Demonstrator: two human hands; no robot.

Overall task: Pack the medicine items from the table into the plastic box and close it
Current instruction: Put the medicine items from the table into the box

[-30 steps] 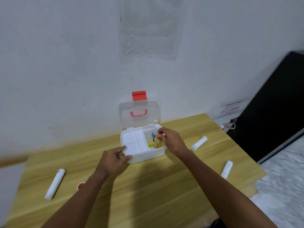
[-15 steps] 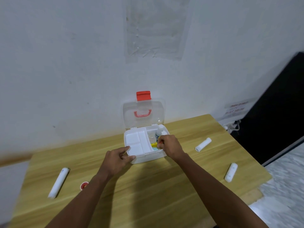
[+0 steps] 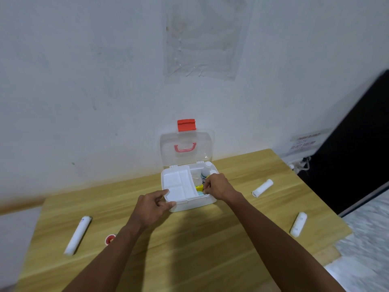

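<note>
Plastic box (image 3: 190,204) white, rectangular, clear lid (image 3: 186,147) upright, wooden table (image 3: 189,245)

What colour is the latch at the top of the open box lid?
The latch is red-orange, standing above the clear lid; the head view shows it plainly.

Both forearms reach forward; left hand (image 3: 152,204) half-curled, right hand (image 3: 219,186) with fingers pinched downward.

Lighting is dim and even, with a cool cast on the wall (image 3: 84,70). Soft arm shadows fall across the table (image 3: 189,239) at lower centre. Edges curve with wide-angle distortion, and the lower right is smeared with blur.
</note>
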